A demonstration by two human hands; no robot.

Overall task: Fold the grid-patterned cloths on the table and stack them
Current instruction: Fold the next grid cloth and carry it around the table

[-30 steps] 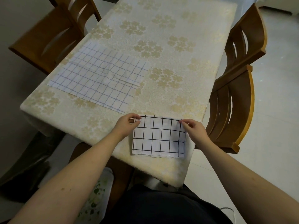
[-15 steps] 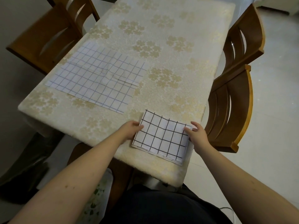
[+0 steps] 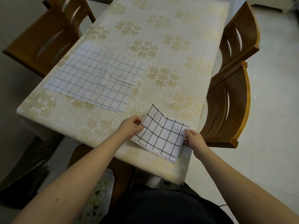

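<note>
Head view: left hand point(image 3: 131, 127) pinching the left edge of the folded cloth point(image 3: 161, 136), thumb over and fingers curled beneath, that side lifted clear and its far corner standing up; right hand point(image 3: 193, 138) gripping the right edge the same way, low against the table point(image 3: 161, 38). Held at opposite edges, likely to swing the square round and carry it without spilling its layers. Lying askew at the near right corner of the table, its near edges showing several stacked plies. Further out, flat cloth point(image 3: 95, 81) spread along the left edge, unfolded, well apart from the folded one, probably next for folding. No containers on the table, nothing held inside anything. Wooden chairs point(image 3: 226, 101) close against the right edge, another chair point(image 3: 43, 39) at the left edge
</note>
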